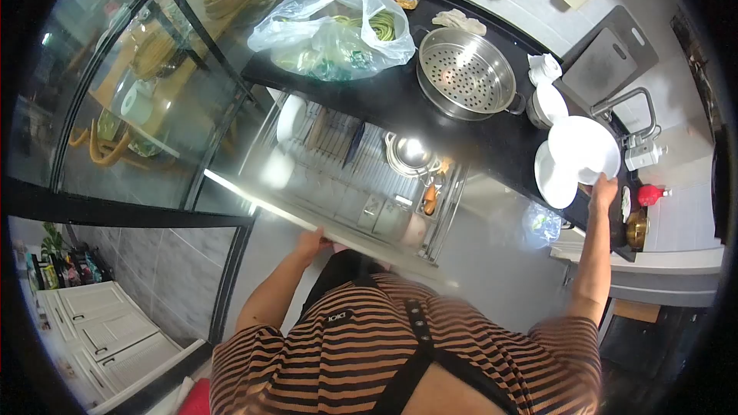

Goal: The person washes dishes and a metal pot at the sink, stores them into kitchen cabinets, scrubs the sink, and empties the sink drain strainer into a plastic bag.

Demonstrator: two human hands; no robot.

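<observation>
The two hands are well apart. At the right of the frame, the right hand [604,190] is closed on the rim of a white dish [583,138], thumb and fingers pinching its lower edge. Left of centre, the left hand [311,244] rests at the front edge of a pulled-out drawer [265,202]; how far its fingers curl cannot be told.

The drawer stands open mid-frame, between the body and the black counter [350,94], with metal bowls [411,155] on its wire rack. A second white dish [555,183] lies just left of the held one, partly covered by it. Towards the top centre stand a perforated steamer [463,69] and a plastic bag [327,50] with green vegetables [381,25] showing. A faucet [649,104] rises beside the held dish, at the upper right.

The held dish is round, smooth and plain, tilted, its pale surface facing the camera
</observation>
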